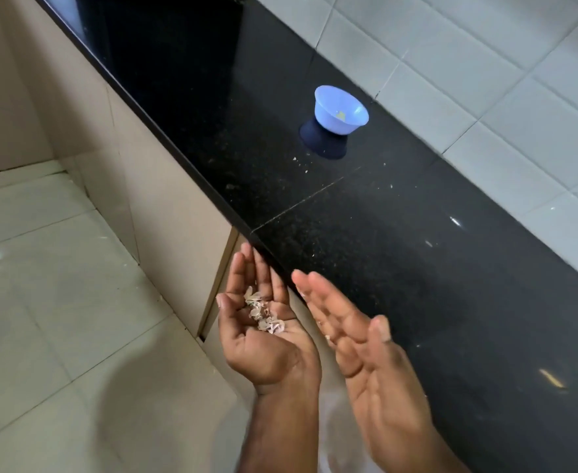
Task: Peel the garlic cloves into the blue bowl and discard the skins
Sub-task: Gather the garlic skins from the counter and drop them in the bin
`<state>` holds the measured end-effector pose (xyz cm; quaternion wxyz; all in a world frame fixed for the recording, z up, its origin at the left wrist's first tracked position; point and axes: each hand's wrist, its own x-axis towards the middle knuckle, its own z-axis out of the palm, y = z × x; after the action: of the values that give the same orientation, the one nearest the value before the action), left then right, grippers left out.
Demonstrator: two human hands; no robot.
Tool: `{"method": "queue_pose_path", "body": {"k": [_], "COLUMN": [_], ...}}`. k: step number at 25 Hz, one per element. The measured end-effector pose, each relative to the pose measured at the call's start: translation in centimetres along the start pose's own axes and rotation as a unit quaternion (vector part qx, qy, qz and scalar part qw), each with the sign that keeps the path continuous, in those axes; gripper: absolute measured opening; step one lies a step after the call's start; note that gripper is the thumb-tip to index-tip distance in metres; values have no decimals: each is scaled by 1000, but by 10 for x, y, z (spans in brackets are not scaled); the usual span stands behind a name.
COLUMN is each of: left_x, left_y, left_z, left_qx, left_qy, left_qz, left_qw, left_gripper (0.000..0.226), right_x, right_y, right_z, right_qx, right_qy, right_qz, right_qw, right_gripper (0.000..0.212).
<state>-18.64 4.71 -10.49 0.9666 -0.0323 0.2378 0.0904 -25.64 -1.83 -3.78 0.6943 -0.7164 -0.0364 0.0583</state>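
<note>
The small blue bowl (341, 110) stands on the black counter (400, 268) near the tiled wall, with a pale bit at its bottom. My left hand (263, 332) is cupped palm up just below the counter's front edge and carries a small heap of papery garlic skins (263, 312). My right hand (355, 346) lies beside it at the counter edge, palm turned towards the left hand, fingers straight, with a few flakes stuck to it. Both hands are well in front of the bowl.
Tiny skin crumbs (299, 163) lie scattered on the counter in front of the bowl. Beige cabinet fronts (164, 213) run under the counter, and a pale tiled floor (58, 285) lies to the left. Grey wall tiles (485, 80) back the counter.
</note>
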Motion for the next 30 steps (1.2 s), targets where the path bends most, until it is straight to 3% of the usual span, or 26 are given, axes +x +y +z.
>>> {"method": "queue_pose_path", "body": {"k": [4,8,14,17,19,22,23,26,28,30], "left_x": [-29,-63,-125,-148,-154,-143,-137,-131,-135,-133], "left_y": [33,53,35,16,5,-8,-14,-22,-26,-31], "left_z": [-45,-115,-266,-355,-423,-510,-554,-633,-633,-610], "left_qx": [46,164,323,430,488,544,555,676,704,693], "left_qy": [2,80,145,175,186,169,191,207,170,123], "left_qz": [-93,-177,-280,-317,-325,-331,-311,-296,-309,-341], "left_qw": [995,967,892,827,788,752,747,642,617,623], "left_gripper": [58,52,48,46,57,102,107,113,108,107], "right_x": [-39,-96,-216,-278,-313,-345,-352,-360,-359,-364], "right_y": [47,105,217,284,330,386,403,444,463,494], "right_z": [23,33,12,-4,-11,-18,-18,-13,-7,-3], "right_qx": [166,265,267,256,261,264,263,253,221,160], "right_qy": [69,159,339,374,392,440,445,417,397,371], "right_qz": [6,46,194,253,278,295,293,302,316,340], "right_qw": [984,950,881,855,837,806,804,819,833,849], "right_gripper": [75,76,67,60,54,42,42,35,42,56]}}
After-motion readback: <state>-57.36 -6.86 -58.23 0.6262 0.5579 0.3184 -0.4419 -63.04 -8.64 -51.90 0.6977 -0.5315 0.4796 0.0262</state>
